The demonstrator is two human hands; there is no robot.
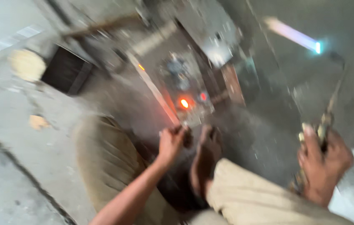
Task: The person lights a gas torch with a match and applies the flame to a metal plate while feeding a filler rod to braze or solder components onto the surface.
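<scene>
Brass-coloured torch handle [322, 137] sits wrapped in the closed right hand [325, 164], its thin pipe running up and away from that grip to a blue-white flame [293, 36]. Left hand [172, 143] is closed on the near end of a long pale rod [156, 89]; beyond that grip its far part lies by an orange-glowing spot [184, 103] on blurred grey metal pieces. As I judge it, a bare foot [205, 160] just beside the left grip risks a burn if hot metal slips.

Hands and torch over the floor work

The left hand [172, 143] gripped a rod [154, 89] left of the foot [205, 160]; the right hand [325, 164] held the torch [331, 104] far right, metal pieces [185, 83] ahead.
</scene>
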